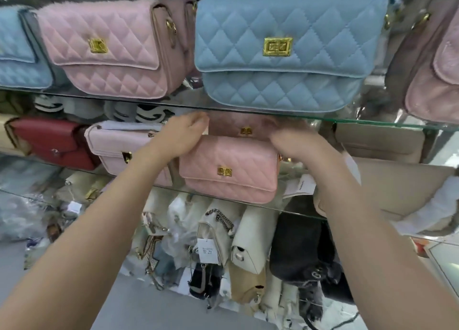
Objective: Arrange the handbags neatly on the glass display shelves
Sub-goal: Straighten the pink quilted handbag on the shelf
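A small pink quilted handbag [231,173] with a gold clasp stands on the middle glass shelf [305,214], its top just under the upper glass shelf [372,120]. My left hand [185,135] grips its top left corner. My right hand [290,143] grips its top right corner. A faint mirror image of the bag shows in the glass above it. On the upper shelf stand a large blue quilted bag [285,51] and a pink quilted bag [109,48].
A pale pink bag [111,145] and a red bag [49,140] stand left of the held bag; a beige bag [380,140] stands right. More blue [17,51] and pink bags [437,63] flank the upper shelf. Below lie several cream, black and tan bags [248,250].
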